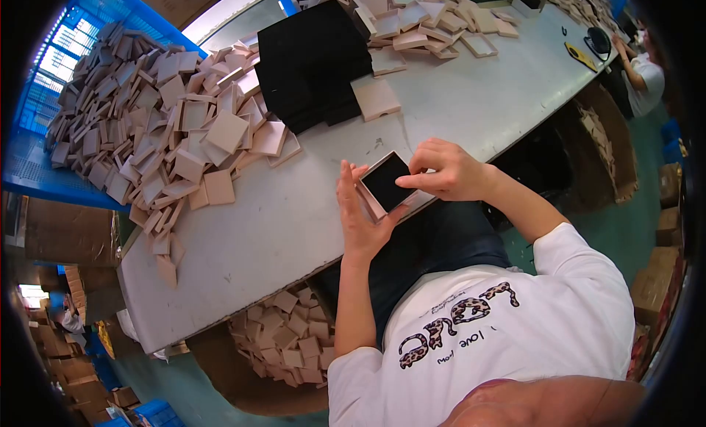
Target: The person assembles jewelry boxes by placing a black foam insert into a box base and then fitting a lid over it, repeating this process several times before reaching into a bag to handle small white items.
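Observation:
My left hand (360, 214) holds a small pale pink box (373, 201) by its side, near the table's front edge. A black square pad (385, 182) lies inside the box's rim. My right hand (445, 170) is at the box's right side, fingers bent and pressed together, with the index fingertip on the black pad. Beyond the hands stands a tall stack of black pads (312, 63). One pale box piece (376, 98) lies flat beside that stack.
Many pale box pieces (191, 133) spill from a blue crate (28, 151) onto the grey table (243, 243). More pieces (419, 19) lie at the back. Below the table is a carton of pieces (290, 335). Another person (645, 78) sits at far right, near a yellow object (581, 56).

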### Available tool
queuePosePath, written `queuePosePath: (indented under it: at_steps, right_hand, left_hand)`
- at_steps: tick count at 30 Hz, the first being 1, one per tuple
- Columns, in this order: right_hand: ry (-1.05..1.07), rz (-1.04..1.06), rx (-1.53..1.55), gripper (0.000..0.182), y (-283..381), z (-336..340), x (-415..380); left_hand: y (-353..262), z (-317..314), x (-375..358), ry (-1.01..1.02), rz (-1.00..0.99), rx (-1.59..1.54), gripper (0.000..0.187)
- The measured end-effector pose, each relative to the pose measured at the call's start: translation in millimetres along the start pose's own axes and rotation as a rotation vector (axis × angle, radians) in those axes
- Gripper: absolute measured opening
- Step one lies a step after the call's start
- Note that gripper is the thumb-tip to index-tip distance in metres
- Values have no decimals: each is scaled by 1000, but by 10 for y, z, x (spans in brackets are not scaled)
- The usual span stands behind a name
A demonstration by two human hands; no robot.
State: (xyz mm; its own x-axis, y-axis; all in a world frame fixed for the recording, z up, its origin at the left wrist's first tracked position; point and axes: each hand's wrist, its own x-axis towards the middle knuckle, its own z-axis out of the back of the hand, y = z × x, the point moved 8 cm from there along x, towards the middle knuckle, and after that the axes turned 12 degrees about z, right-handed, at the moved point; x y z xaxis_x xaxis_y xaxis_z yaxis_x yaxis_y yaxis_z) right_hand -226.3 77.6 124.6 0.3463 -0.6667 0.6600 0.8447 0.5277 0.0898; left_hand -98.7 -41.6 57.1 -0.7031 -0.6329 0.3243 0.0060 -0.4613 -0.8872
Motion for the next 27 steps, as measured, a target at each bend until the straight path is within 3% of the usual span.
queuePosePath:
  at_steps: [5,8,11,12,13,16,18,19,22,25,27]
  right_hand:
    - [201,-33,-111,24,-17,-189,78]
    - [258,-118,315,21,-236,-159,149]
    - [-133,-430,767,28,-1093,-282,-47]
    - [-124,-417,480,31,-1338,-280,-55]
    - [-114,-398,195,35,-1523,-262,-61]
    - [257,-632,49,45,-1901,-603,-279]
    - [302,-660,8,49,-1919,-606,-313]
    - [327,-671,-14,51,-1895,-581,-293]
    - [-20,-623,253,61,-1585,-358,-310]
    - [-53,-457,573,73,-1026,-314,-156]
    - [94,-388,640,79,-662,-398,-31]
  left_hand:
    - [108,24,-36,-5,75,-172,125]
    - [57,10,-61,7,-43,-15,100]
    - [-41,-21,-35,55,-78,180,70]
    - [-10,-31,-32,67,-20,139,57]
    - [-29,-30,-37,61,-25,135,57]
    - [-37,-8,-51,53,-27,111,55]
    - [14,-7,-50,52,-19,67,54]
    - [13,-6,-45,49,-32,80,59]
    - [27,9,-36,29,-48,81,78]
    - [101,27,-53,-5,24,10,105]
    - [141,42,-43,5,124,-35,122]
